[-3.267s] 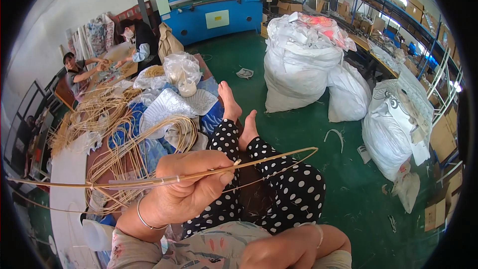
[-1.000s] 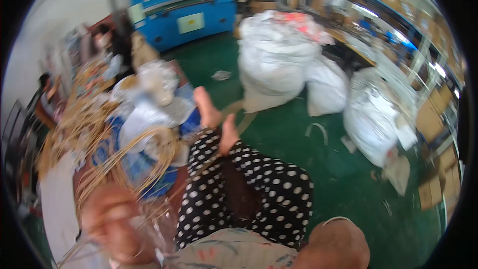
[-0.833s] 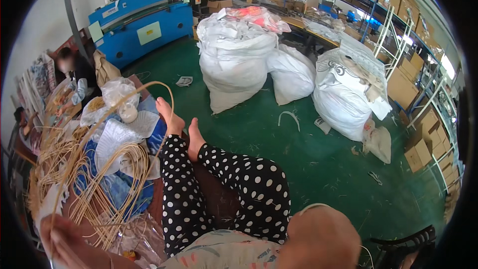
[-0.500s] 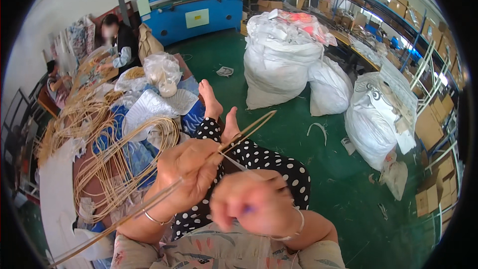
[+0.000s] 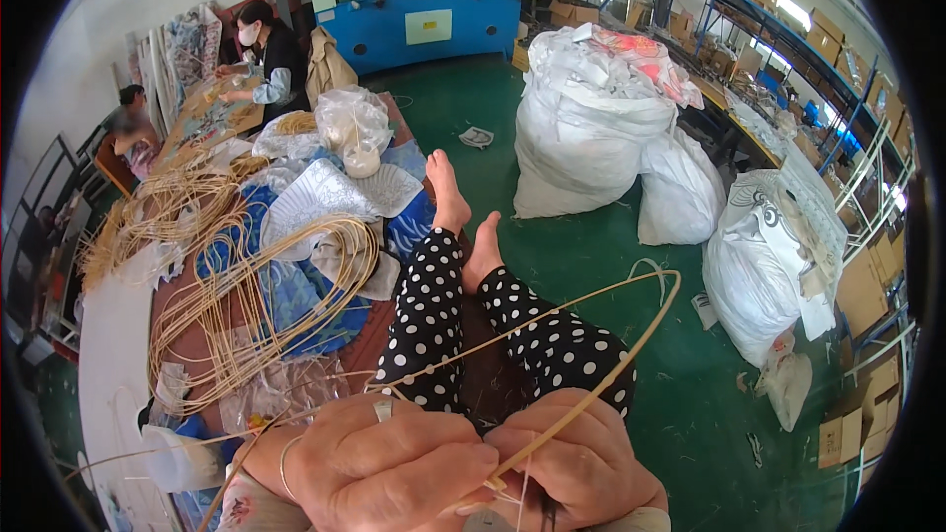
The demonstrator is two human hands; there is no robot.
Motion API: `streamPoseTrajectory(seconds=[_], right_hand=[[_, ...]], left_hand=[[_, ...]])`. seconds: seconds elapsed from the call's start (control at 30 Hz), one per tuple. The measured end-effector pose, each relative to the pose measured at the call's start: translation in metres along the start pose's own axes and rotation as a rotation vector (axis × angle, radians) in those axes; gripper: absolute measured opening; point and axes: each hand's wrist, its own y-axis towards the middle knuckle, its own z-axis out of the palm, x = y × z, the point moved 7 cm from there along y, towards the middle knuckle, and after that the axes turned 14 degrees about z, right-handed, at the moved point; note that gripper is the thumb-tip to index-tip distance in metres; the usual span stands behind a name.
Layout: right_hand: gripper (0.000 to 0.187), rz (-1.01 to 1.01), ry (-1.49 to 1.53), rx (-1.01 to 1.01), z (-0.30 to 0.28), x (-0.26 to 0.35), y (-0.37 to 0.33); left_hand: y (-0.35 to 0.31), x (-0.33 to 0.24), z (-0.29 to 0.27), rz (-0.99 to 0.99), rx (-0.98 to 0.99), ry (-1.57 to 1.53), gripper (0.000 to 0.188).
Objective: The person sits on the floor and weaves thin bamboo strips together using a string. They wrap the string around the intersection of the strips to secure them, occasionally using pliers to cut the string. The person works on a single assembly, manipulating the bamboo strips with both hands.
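Note:
Close together at the lower middle, my left hand (image 5: 389,461) and my right hand (image 5: 588,461) are both closed at the fingertips. Between them they pinch a thin tan cane strip (image 5: 601,389), which rises to the right, bends round sharply and runs back leftward over my lap. Fine white thread (image 5: 525,489) shows at the cane where the fingertips meet; how it is wound is too small to tell. Long cane ends trail off to the left past my left hand. A bundle of looped cane (image 5: 222,325) lies on the bench beside my left leg.
The reddish-brown bench (image 5: 187,310) bears blue cloth (image 5: 286,310), silvery fabric (image 5: 315,199) and a clear bag (image 5: 353,121). Large white sacks (image 5: 581,138) stand on the green floor to the right. Another person (image 5: 266,69) works at the far left, before a blue machine (image 5: 419,20).
My hands have come lower and together, with the right hand now at the cane. The cane's bend has opened wider and swung right. The whole view has shifted slightly.

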Motion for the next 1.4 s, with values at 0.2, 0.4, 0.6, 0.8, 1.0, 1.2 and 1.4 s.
streamPoseTrajectory(seconds=[0.2,0.4,0.6,0.8,1.0,1.2,1.4], right_hand=[[0.014,0.155,0.119,0.031,0.009,-0.019,0.003],[0.007,0.615,0.414,0.011,0.041,-0.109,-0.017],[0.014,0.563,0.347,0.126,0.033,-0.087,-0.001],[0.009,0.427,1.411,0.524,0.038,-0.016,-0.007],[0.015,0.058,0.420,0.181,-0.005,0.011,0.000],[0.019,0.094,-0.021,0.060,-0.008,0.010,0.007],[0.016,0.079,-0.060,0.074,0.013,-0.022,0.001]], left_hand=[[-0.010,0.012,0.008,0.085,0.059,0.054,0.023],[-0.043,0.065,0.038,0.018,0.095,0.294,0.019],[-0.042,0.067,0.030,-0.019,0.053,0.413,0.016],[-0.026,0.042,0.019,0.007,0.041,0.332,0.017],[-0.019,0.009,0.002,0.111,-0.129,0.055,0.022],[-0.012,-0.003,0.005,0.037,-0.155,0.046,0.013],[-0.027,0.017,0.015,0.137,-0.004,0.274,0.024]])
